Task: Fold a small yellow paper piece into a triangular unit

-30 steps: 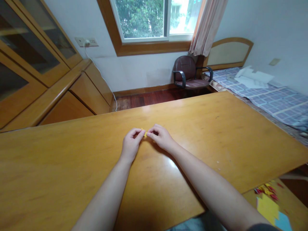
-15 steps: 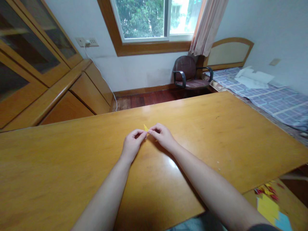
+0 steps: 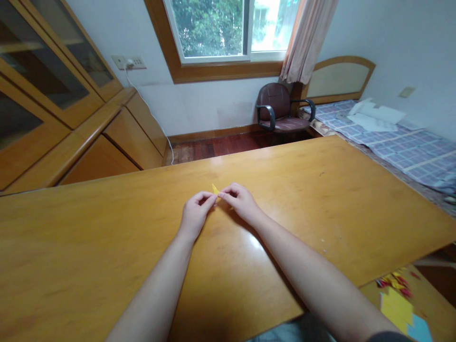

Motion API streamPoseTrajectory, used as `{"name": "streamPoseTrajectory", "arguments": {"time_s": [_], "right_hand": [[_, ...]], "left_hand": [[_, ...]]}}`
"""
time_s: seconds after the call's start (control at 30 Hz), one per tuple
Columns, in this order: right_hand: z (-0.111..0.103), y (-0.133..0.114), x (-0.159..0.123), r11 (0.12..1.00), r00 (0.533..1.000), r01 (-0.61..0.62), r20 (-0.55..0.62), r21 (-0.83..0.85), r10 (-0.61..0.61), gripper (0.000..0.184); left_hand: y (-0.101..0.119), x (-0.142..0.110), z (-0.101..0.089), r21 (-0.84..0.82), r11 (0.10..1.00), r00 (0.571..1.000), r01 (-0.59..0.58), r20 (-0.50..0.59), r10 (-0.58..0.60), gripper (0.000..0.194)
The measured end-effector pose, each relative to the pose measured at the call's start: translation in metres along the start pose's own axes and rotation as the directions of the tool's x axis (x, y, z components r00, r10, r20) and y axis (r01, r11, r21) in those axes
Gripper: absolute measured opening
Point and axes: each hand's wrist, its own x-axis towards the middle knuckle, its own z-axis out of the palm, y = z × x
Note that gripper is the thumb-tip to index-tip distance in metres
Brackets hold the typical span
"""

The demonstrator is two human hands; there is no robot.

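Observation:
Between my fingertips is a small folded piece of yellow paper (image 3: 215, 189), with a thin pointed tip sticking up and away from me. My left hand (image 3: 195, 212) pinches its near left side between thumb and forefinger. From the right, my right hand (image 3: 239, 201) pinches the same paper, thumb and forefinger nearly meeting those of my left. Most of the paper is covered by the fingers, so its full folded shape is hidden. Both hands are over the middle of the wooden table (image 3: 107, 242).
At the lower right, a lower surface bears yellow paper sheets (image 3: 396, 306), a light blue sheet (image 3: 419, 328) and a pile of small red and yellow pieces (image 3: 395, 282). Beyond the table stand a chair (image 3: 281, 107), a bed (image 3: 402, 137) and a cabinet (image 3: 117, 137).
The yellow paper has turned, so a pointed tip now shows above the fingertips. Both hands shifted slightly right and drew closer together, then stayed almost still over the last half second.

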Motion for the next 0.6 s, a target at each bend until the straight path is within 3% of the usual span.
{"name": "streamPoseTrajectory", "arguments": {"time_s": [0.27,0.4,0.6], "right_hand": [[-0.0004,-0.0011,-0.0003,0.993,0.999,-0.037,-0.035,0.111,0.041,0.018],[0.0003,-0.0043,-0.0017,0.96,0.992,-0.123,0.007,0.252,0.125,0.023],[0.0013,-0.0027,-0.0021,0.948,0.994,-0.113,0.044,0.299,0.104,0.025]], "left_hand": [[-0.0016,0.0005,0.0014,-0.058,0.998,1.0,0.026,0.004,-0.026,0.022],[-0.0023,0.0006,0.0015,-0.04,0.999,1.0,0.022,0.016,-0.022,0.023],[-0.0035,0.0003,0.0007,-0.01,1.0,0.998,-0.008,0.068,0.009,0.023]]}}
